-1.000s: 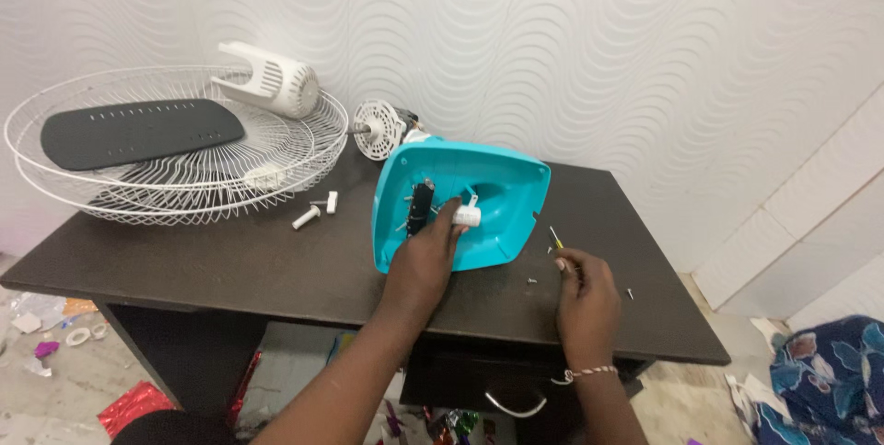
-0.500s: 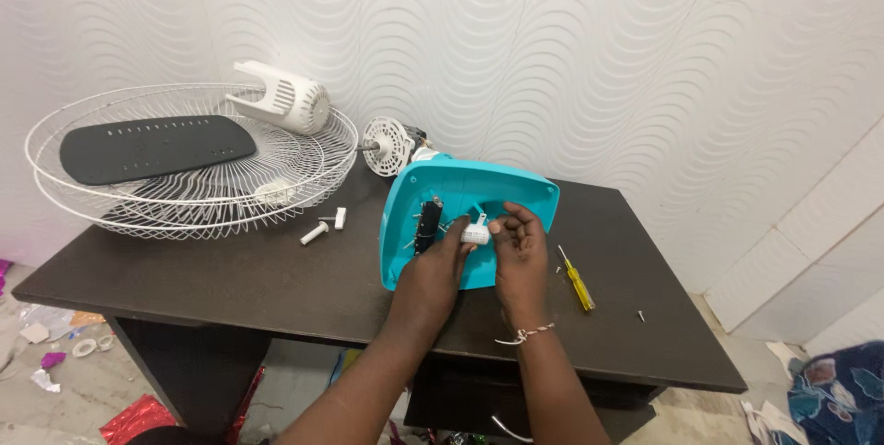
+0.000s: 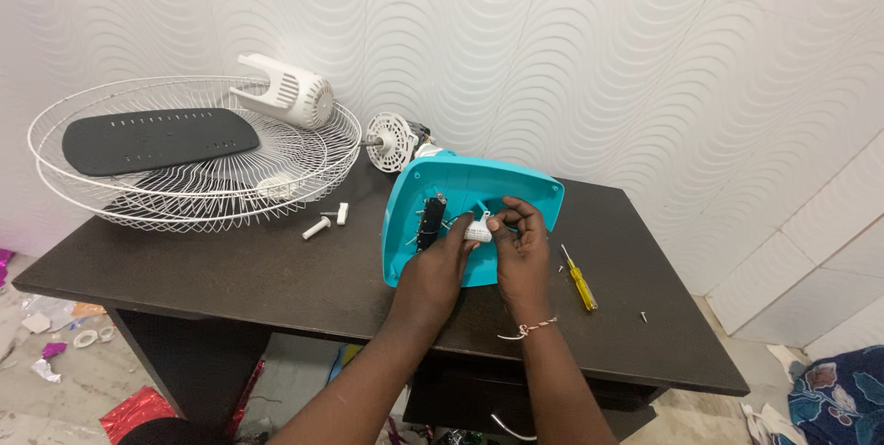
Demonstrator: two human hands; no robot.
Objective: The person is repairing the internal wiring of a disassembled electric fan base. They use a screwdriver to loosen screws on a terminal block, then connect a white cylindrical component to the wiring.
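Head view: both hands (image 3: 483,256) pinching a small white part (image 3: 478,228) inside the teal shell (image 3: 516,182), yellow screwdriver (image 3: 580,284) beside.

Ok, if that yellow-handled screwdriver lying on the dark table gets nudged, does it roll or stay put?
The yellow-handled screwdriver looks slim and rounded, so it would probably roll sideways if pushed. It lies loose on the dark table right of the right hand, toward the table's right end, so a nudge could send it off. It probably lifts easily, being thin and likely light.

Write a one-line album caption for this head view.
Both hands, left hand and right hand, grip a small white part inside a turquoise housing.
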